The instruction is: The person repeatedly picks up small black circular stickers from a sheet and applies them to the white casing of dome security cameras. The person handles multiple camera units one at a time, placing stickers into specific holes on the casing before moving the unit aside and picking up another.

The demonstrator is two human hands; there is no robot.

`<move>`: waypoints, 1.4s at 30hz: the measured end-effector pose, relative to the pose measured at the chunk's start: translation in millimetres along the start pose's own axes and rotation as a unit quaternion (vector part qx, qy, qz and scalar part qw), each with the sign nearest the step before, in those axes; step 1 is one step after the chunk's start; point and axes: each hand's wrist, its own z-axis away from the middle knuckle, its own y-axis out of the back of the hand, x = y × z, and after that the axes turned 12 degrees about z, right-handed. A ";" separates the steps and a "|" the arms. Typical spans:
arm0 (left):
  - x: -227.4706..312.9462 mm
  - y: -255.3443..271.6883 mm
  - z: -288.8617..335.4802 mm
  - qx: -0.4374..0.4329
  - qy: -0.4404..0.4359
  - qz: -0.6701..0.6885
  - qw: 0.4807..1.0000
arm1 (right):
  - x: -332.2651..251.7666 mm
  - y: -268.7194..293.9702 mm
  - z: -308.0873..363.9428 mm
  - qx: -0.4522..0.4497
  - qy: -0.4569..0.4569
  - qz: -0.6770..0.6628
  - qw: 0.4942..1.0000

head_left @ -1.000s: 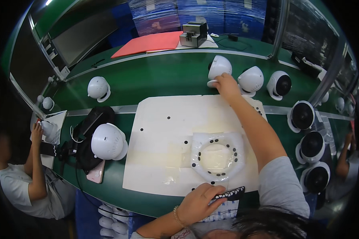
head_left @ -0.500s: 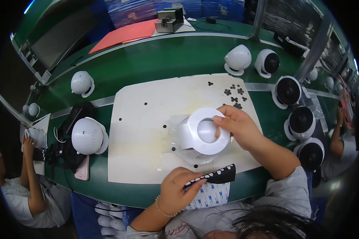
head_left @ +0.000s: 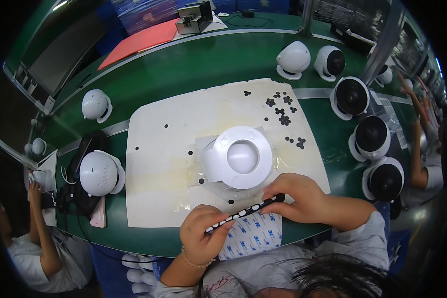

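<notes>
My left hand point(head_left: 202, 233) pinches the left end of a black sheet with round white spots point(head_left: 246, 212). The fingers of my right hand point(head_left: 303, 198) are closed on the sheet's other end, so it is stretched between both hands near the table's front edge. Its pale underside, printed in blue, hangs below. Just beyond the hands, a white rounded housing with a ring-shaped base point(head_left: 262, 158) rests ring-up on clear plastic, touched by neither hand. Small black round pads point(head_left: 284, 120) lie on the cream board point(head_left: 154, 198), several clustered at its right.
White housings with black round fronts point(head_left: 372, 136) stand along the right. Two more white housings, one nearer point(head_left: 98, 174) and one farther point(head_left: 95, 105), stand at left beside a pink phone point(head_left: 98, 213). A metal box point(head_left: 194, 19) sits at the back. Other people work at both sides.
My right hand has let go of the white ring base and come down to grip the right end of the black sheet. The sheet is now held with both hands. The view has shifted slightly.
</notes>
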 end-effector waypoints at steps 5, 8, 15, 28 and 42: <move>-3.1 0.2 2.3 -0.014 -0.048 -0.026 0.998 | 2.9 0.9 1.2 -0.065 -0.181 -0.223 0.956; -2.8 -1.6 -0.4 -0.019 -0.048 -0.025 0.998 | 9.0 6.7 0.5 -0.079 -0.144 -0.189 0.968; -3.3 -3.6 2.4 0.015 -0.009 -0.013 1.000 | 4.9 -3.3 -0.7 0.075 0.038 -0.111 0.990; 8.5 -6.4 -2.9 0.061 0.195 0.174 0.963 | 2.7 -10.9 -1.4 0.046 0.032 -0.075 0.996; 1.6 -2.7 3.6 0.005 0.159 0.068 0.985 | -1.3 -15.3 -2.2 0.036 0.008 -0.108 0.993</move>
